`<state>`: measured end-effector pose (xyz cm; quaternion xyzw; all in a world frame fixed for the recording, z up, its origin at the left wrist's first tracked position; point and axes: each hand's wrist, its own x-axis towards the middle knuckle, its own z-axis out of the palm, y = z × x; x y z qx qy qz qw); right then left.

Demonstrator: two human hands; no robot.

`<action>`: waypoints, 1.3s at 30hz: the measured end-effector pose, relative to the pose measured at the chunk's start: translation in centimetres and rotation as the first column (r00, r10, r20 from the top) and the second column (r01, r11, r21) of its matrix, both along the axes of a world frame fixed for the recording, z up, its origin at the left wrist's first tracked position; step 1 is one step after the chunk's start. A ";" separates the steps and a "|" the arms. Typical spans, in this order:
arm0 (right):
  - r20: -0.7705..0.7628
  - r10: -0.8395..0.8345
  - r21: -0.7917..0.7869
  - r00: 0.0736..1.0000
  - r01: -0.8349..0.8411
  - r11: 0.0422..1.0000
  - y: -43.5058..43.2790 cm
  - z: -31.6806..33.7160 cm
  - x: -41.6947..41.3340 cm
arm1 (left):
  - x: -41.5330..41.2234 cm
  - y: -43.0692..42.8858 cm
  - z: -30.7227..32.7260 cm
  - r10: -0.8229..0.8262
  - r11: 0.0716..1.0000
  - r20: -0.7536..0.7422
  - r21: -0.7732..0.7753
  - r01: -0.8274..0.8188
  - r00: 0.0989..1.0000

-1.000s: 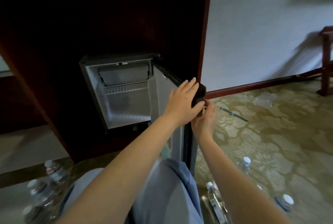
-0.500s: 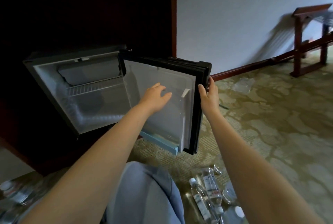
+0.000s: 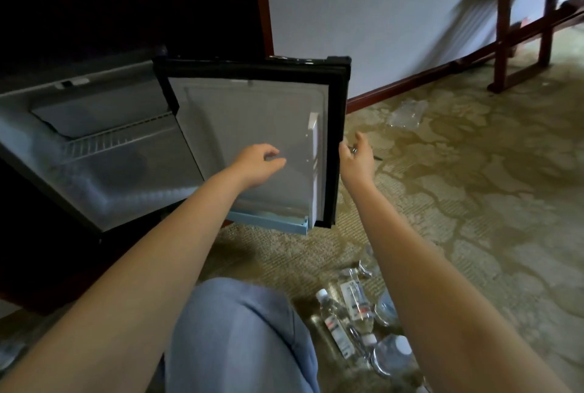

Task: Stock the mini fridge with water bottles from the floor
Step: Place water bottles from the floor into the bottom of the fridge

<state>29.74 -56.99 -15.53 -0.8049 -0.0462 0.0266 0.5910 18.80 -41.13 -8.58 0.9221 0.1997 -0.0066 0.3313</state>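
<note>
Left hand [image 3: 259, 165] loosely curled, right hand [image 3: 357, 161] spread, at fridge door [image 3: 252, 114]. Carpet [image 3: 474, 203]: water bottles [image 3: 347, 323] at 5 o'clock. Door swung wider since.

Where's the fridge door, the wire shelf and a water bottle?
fridge door [image 3: 252, 120], head view, bare inner panel.
wire shelf [image 3: 104, 141], head view, front bars.
water bottle [image 3: 338, 334], head view, its label.

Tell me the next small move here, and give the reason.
Probably lower the right hand to the water bottles lying on the carpet below it and grip one. The fridge door stands wide open, no bottle shows on the wire shelf, and neither the right hand nor the left hand holds anything.
</note>
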 end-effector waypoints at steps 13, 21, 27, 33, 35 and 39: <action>-0.465 0.100 -0.333 0.880 -0.279 0.901 -3.4 -17.4 -4.1 | -0.7 2.2 -11.6 -0.084 0.984 -0.312 -0.174 0.030 0.946; -0.676 0.084 -0.443 0.732 -0.495 0.748 -1.6 -26.4 -6.8 | 1.5 3.9 -16.8 -0.273 0.959 -0.523 -0.088 0.268 0.807; -0.707 0.074 -0.479 0.703 -0.553 0.682 -0.5 -31.0 -8.1 | 1.9 3.3 -22.4 -0.383 0.916 -0.575 -0.137 0.376 0.723; -0.637 -0.001 -0.630 0.771 -0.520 0.578 0.4 -33.2 -8.5 | 1.3 3.2 -24.8 -0.411 0.898 -0.616 -0.146 0.415 0.672; -0.633 -0.009 -0.626 0.774 -0.505 0.594 0.5 -33.2 -8.4 | 1.4 3.3 -24.8 -0.402 0.901 -0.614 -0.133 0.413 0.680; -0.624 0.064 -0.541 0.779 -0.489 0.684 0.3 -32.1 -7.6 | 1.8 3.2 -24.7 -0.385 0.909 -0.604 -0.119 0.399 0.698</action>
